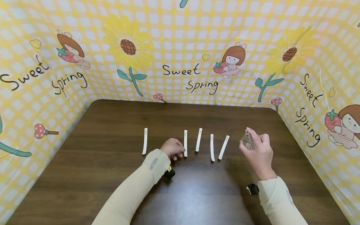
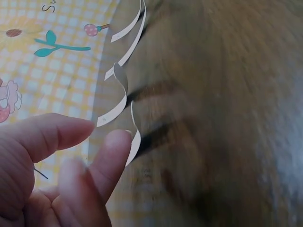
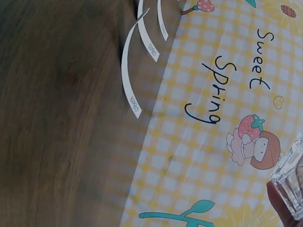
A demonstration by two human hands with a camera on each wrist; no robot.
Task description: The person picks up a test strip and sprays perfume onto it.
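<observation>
My left hand (image 1: 172, 148) is low over the table, its fingertips right beside a curved white paper strip (image 1: 185, 143). In the left wrist view, a gap shows between the thumb and fingers, and the strip (image 2: 135, 146) stands just past a fingertip. Whether they touch, I cannot tell. My right hand (image 1: 260, 153) holds a small clear glass perfume bottle (image 1: 248, 142) up above the table's right side, with a finger at its top. Part of the faceted glass bottle (image 3: 291, 182) enters the right wrist view at the edge.
More white strips with small print stand to the right, among them one strip (image 1: 198, 140) and a slanted one (image 1: 224, 147). Another strip (image 1: 145, 141) is left of my left hand. A yellow checked cloth (image 1: 180, 40) surrounds the brown wooden table (image 1: 118, 118) at its back and sides.
</observation>
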